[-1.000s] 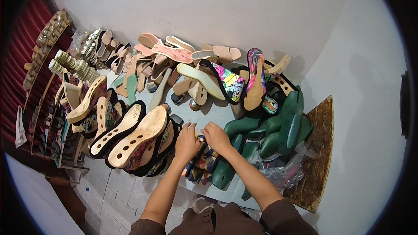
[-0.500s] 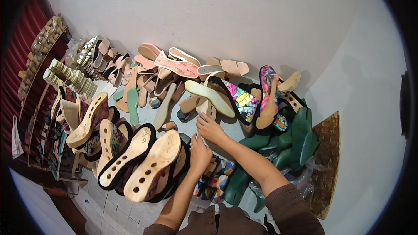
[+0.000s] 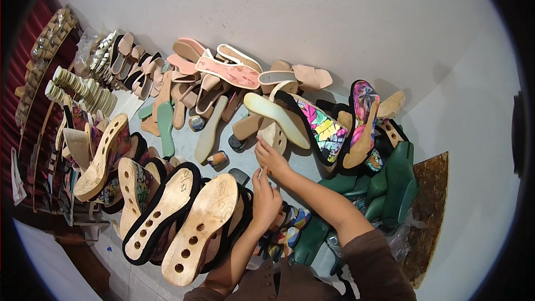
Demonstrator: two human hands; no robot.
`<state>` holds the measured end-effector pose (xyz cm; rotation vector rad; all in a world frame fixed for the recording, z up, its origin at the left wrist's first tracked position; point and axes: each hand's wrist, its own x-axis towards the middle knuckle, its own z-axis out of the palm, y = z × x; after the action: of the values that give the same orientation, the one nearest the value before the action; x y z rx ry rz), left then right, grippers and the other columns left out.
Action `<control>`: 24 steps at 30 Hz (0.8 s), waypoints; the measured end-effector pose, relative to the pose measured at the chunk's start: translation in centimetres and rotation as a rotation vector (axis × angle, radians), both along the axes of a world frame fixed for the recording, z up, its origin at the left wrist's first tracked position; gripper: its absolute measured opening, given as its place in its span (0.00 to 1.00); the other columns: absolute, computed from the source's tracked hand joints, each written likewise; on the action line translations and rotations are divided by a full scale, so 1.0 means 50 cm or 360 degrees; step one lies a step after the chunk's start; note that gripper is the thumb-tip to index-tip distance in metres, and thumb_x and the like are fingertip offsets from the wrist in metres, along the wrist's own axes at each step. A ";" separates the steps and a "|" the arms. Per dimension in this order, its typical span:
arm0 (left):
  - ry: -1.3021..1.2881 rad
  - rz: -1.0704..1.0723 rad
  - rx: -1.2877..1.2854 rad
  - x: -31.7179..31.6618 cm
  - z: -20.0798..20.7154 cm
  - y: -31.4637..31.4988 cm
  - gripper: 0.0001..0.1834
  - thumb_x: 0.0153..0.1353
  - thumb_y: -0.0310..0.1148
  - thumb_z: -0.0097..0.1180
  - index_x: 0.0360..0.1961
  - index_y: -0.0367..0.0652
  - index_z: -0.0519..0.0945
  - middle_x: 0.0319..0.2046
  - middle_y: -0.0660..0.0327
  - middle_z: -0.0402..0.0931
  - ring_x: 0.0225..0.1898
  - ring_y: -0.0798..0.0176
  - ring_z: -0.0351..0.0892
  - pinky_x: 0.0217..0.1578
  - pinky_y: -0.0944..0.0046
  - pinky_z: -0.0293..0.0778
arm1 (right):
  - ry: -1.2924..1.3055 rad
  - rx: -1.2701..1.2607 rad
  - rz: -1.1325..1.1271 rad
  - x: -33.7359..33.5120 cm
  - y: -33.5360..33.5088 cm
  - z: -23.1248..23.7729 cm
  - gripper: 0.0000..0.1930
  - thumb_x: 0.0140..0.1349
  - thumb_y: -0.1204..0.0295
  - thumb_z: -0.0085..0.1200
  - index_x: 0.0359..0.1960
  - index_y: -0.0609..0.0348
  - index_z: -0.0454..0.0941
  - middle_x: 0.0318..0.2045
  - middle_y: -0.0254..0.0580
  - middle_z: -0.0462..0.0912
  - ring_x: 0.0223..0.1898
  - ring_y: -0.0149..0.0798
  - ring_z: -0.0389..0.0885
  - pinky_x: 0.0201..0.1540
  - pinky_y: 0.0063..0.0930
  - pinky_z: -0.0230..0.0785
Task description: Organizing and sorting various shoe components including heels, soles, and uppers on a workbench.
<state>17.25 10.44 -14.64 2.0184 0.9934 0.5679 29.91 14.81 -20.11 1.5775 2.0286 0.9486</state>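
Over the middle of the table, my right hand [image 3: 271, 159] has its fingers loosely stretched toward the pale wedge sole with holes [image 3: 274, 136]; I cannot tell whether they touch it. Just below, my left hand [image 3: 266, 200] points its slightly bent fingers up at the heel of my right hand, nearly touching it. Nothing shows in either hand. Left of my left hand lean wooden wedge soles [image 3: 200, 228] and a black-edged wedge sandal [image 3: 163, 212], holes facing up. A cream sole [image 3: 277, 120] lies beyond my right hand, against a colourful wedge sandal [image 3: 320, 131].
Green shoe lasts [image 3: 397, 184] are heaped at the right beside a brown board [image 3: 429, 217]. Pink and beige sandals [image 3: 228, 71] line the wall. At the left are stacked pale soles [image 3: 83, 92] and a rack of heels [image 3: 47, 42]. Colourful patterned pieces [image 3: 292, 226] lie below my hands.
The view has shifted slightly. My left fingers have lifted a little and come nearer to the right hand's heel. Both hands stay close together; nothing has been picked up.
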 end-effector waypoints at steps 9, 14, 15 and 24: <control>-0.0177 0.0187 -0.0251 -0.006 -0.048 -0.011 0.36 0.50 0.21 0.43 0.61 0.28 0.47 0.58 0.39 0.49 0.58 0.41 0.59 0.55 0.55 0.62 | 0.1559 0.0311 -0.0086 0.004 -0.111 0.078 0.29 0.42 0.61 0.61 0.47 0.60 0.70 0.42 0.44 0.74 0.52 0.42 0.69 0.64 0.50 0.45; -0.0878 0.0280 -0.1300 0.009 -0.015 -0.002 0.43 0.56 0.29 0.49 0.66 0.36 0.37 0.60 0.48 0.52 0.60 0.54 0.59 0.54 0.57 0.63 | 0.2545 0.0590 -0.0378 -0.007 -0.159 0.122 0.27 0.48 0.59 0.61 0.46 0.64 0.71 0.40 0.48 0.75 0.46 0.48 0.72 0.55 0.39 0.59; -0.1083 0.0360 -0.1562 0.014 -0.002 -0.001 0.43 0.56 0.31 0.50 0.66 0.37 0.38 0.59 0.49 0.54 0.59 0.55 0.60 0.54 0.56 0.64 | 0.2897 0.0538 -0.0465 -0.004 -0.166 0.126 0.26 0.48 0.59 0.61 0.45 0.64 0.72 0.38 0.48 0.75 0.44 0.47 0.73 0.51 0.35 0.63; -0.1285 0.0636 -0.1441 0.026 -0.022 0.009 0.23 0.57 0.32 0.55 0.52 0.40 0.63 0.48 0.54 0.66 0.46 0.58 0.72 0.47 0.57 0.70 | 0.2762 -0.0064 -0.0274 0.038 -0.178 0.137 0.17 0.50 0.71 0.52 0.43 0.62 0.73 0.42 0.49 0.75 0.46 0.49 0.74 0.48 0.34 0.67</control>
<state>18.57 10.88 -15.73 0.6826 0.8878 0.8461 31.79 5.89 -13.26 2.8766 2.4895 -1.0239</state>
